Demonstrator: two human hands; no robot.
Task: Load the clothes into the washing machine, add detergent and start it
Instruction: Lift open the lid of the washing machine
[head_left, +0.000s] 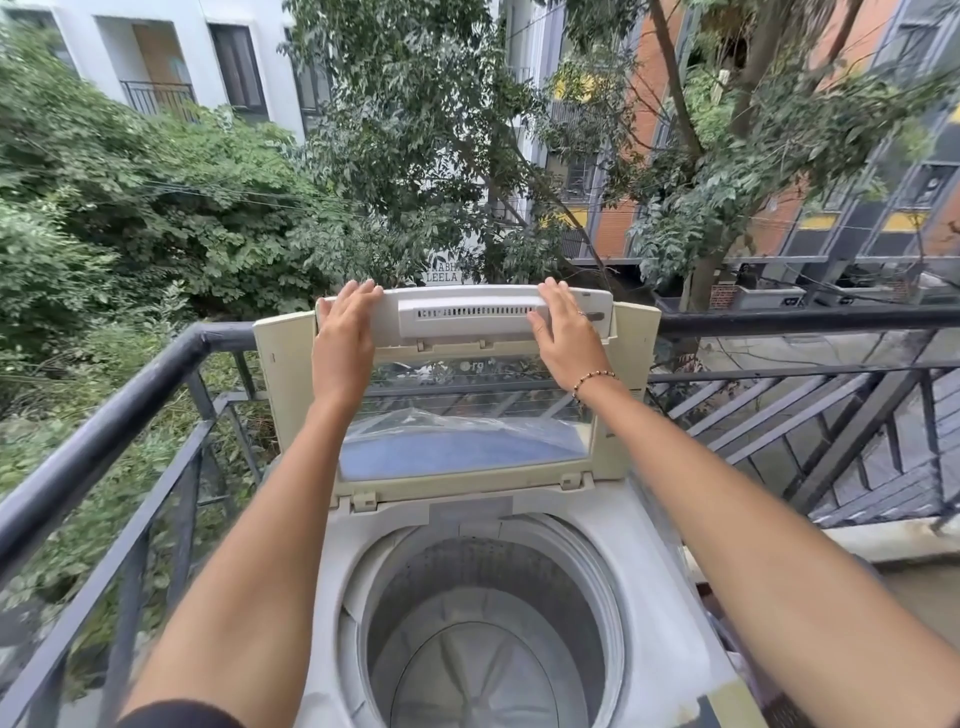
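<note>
washing machine (655, 587) is sitting below the forearms, drum (488, 618) opening facing straight up. lid (467, 415) is standing upright past it, long axis running left-right, inner face pointing back at the person. left hand (345, 332) and right hand (563, 335) are pressing flat near its top edge, fingers straight, gripping nothing.

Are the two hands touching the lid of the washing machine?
Touching. In the head view, the left hand and the right hand both press flat on the upper part of the raised lid, fingertips reaching its top edge.
</note>
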